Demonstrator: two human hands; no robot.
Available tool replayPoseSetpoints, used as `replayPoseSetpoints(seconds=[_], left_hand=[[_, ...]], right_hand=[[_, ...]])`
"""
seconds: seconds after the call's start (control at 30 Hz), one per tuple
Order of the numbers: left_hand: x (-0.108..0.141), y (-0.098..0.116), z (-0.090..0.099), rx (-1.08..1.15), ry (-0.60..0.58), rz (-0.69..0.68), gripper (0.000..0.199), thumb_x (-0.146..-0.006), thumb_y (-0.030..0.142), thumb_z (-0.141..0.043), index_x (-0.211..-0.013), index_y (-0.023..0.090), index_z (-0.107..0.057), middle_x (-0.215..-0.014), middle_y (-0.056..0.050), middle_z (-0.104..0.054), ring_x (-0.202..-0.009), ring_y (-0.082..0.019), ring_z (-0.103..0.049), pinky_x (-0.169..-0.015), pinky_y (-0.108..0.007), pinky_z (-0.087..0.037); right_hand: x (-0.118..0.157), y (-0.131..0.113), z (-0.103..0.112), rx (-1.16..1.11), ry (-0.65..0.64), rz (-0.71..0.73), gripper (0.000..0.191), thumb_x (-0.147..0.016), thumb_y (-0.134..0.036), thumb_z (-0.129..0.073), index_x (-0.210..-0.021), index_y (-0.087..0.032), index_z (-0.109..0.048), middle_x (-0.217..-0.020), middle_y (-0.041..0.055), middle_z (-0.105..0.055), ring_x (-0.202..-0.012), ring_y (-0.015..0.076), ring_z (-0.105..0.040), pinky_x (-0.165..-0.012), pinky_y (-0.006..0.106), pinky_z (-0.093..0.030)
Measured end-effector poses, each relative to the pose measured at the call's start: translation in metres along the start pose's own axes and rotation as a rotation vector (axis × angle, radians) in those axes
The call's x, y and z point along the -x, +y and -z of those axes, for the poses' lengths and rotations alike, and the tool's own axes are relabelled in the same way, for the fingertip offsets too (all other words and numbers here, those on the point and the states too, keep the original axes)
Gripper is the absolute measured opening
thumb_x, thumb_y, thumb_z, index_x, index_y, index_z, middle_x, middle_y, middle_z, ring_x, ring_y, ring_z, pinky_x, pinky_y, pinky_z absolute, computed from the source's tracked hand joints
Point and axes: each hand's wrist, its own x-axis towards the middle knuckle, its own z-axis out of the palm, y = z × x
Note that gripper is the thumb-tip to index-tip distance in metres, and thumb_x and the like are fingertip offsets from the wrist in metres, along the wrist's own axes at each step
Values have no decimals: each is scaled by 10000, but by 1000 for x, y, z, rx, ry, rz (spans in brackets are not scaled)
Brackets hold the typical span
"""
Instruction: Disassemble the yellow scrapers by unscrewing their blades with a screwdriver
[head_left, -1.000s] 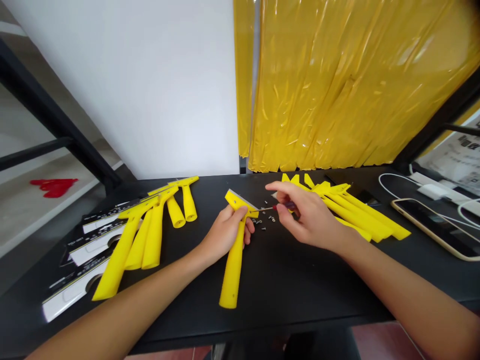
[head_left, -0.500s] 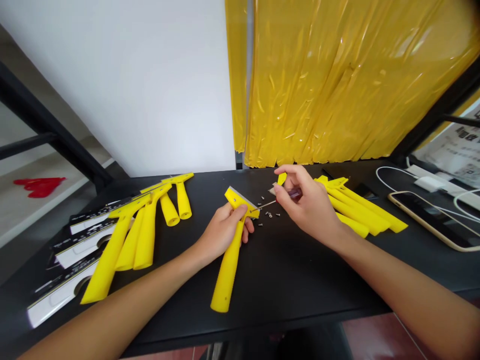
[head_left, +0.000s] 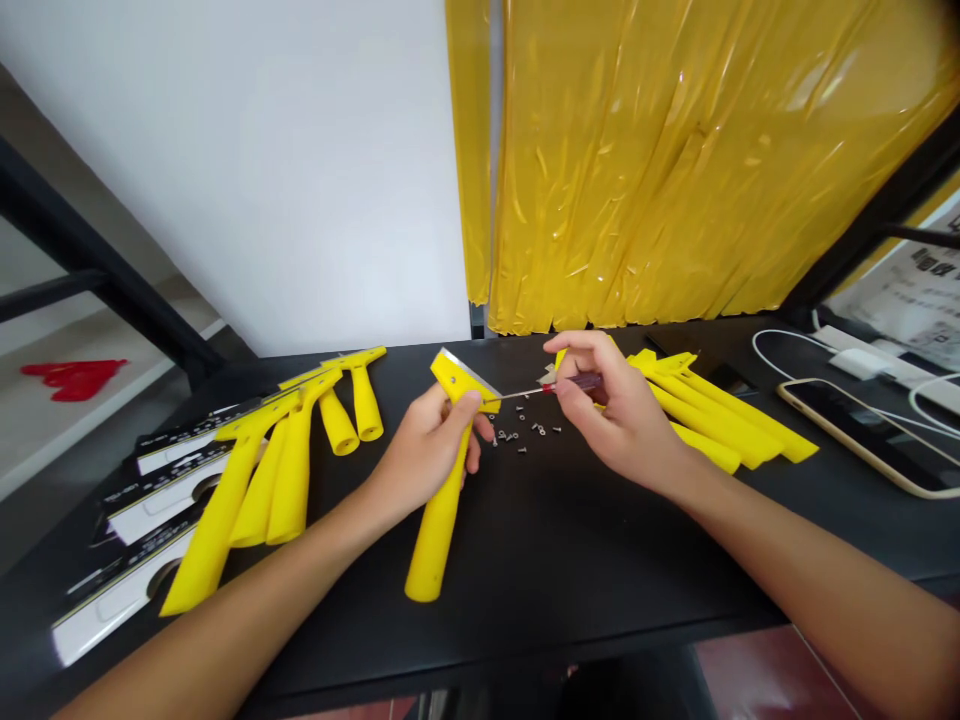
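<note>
My left hand (head_left: 431, 440) is closed round the neck of a yellow scraper (head_left: 436, 535), its thumb on the head where a metal blade runs along the edge. A screw shows in the head. My right hand (head_left: 619, 410) pinches the dark red handle of a screwdriver (head_left: 579, 383). The thin shaft points left, its tip at the right end of the scraper's head; whether it touches a screw is too small to tell. Several small screws and nuts (head_left: 517, 432) lie scattered on the black table (head_left: 555, 560) between my hands.
Several yellow scrapers (head_left: 289, 470) lie at left on black-and-white packages (head_left: 124, 590). Yellow scraper handles (head_left: 727, 415) are piled beyond my right hand. A phone (head_left: 870, 430) with white cables and a power strip (head_left: 892, 370) sit at right. Yellow plastic sheeting (head_left: 645, 180) hangs behind.
My left hand has shifted the scraper slightly left and up, uncovering more screws on the table. The screwdriver shaft has swung nearer to level, and its red collar now shows.
</note>
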Motion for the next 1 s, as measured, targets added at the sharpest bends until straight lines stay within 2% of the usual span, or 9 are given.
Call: replayPoseSetpoints(seconds=[0.07,0.17,0.27,0.33,0.43,0.53,0.7,0.9,1.0], left_hand=[[2,5,6,-147,50,-75,257,-997,434,-504,-902,195,-518,-743,-6,-660,-486,-110,-583,-436,-236,-467],[6,9,13,-382,128,-180,206,-990,396,-524,-916,205,-543,-673,19,-632,-533,-124,-609,-507,-247,-479],[7,10,18,-506,192,-218,173,-976,382,-537,-926,216,-541,-636,33,-620,-522,-136,-619,-502,-257,-474],[6,11,20,-512,216,-225,182,-969,393,-540,-924,217,-537,-642,31,-635,-484,-135,-609,-477,-259,-473],[5,12,21,-488,221,-226,189,-961,399,-541,-934,213,-560,-646,28,-647,-442,-129,-588,-449,-256,-464],[3,9,22,-457,195,-204,189,-956,399,-556,-946,214,-597,-622,27,-635,-412,-120,-559,-428,-246,-439],[-3,3,21,-264,140,-141,135,-899,343,-646,-892,213,-614,-561,28,-610,-355,-105,-505,-363,-221,-390],[-5,6,12,-83,47,72,105,-900,255,-588,-819,191,-575,-499,24,-582,-312,-105,-479,-333,-217,-356],[-6,4,7,10,8,183,195,-919,312,-579,-776,180,-577,-485,8,-577,-300,-98,-457,-326,-216,-326]], right_hand=[[0,-2,-2,-56,21,-77,242,-981,-280,-533,-1220,-256,-505,-753,-38,-490,-586,107,-457,-538,239,-396],[-4,0,-1,-114,14,-330,262,-983,-487,-521,-1043,-239,-582,-613,-70,-395,-454,82,-343,-418,221,-315],[-9,6,4,-185,-220,-566,500,-937,-666,-479,-821,-198,-613,-534,-85,-282,-402,68,-228,-341,215,-238],[-11,9,6,-241,-366,-648,565,-924,-703,-462,-720,-189,-579,-521,-84,-259,-413,67,-205,-333,206,-209],[-12,10,6,-336,-394,-696,586,-940,-717,-399,-660,-205,-458,-531,-83,-252,-433,67,-174,-348,196,-163],[-11,11,5,-246,-333,-610,521,-965,-671,-393,-706,-219,-417,-582,-70,-319,-453,76,-228,-376,207,-186],[-11,17,8,160,-233,-201,303,-1004,-479,-471,-859,-216,-510,-710,-19,-525,-647,136,-479,-577,267,-395],[-10,17,6,344,-280,-112,470,-1038,-459,-396,-705,-201,-605,-701,22,-643,-663,162,-586,-649,307,-408],[-10,14,6,363,-222,-93,333,-1008,-408,-484,-802,-202,-646,-686,5,-641,-619,149,-563,-603,290,-392]])
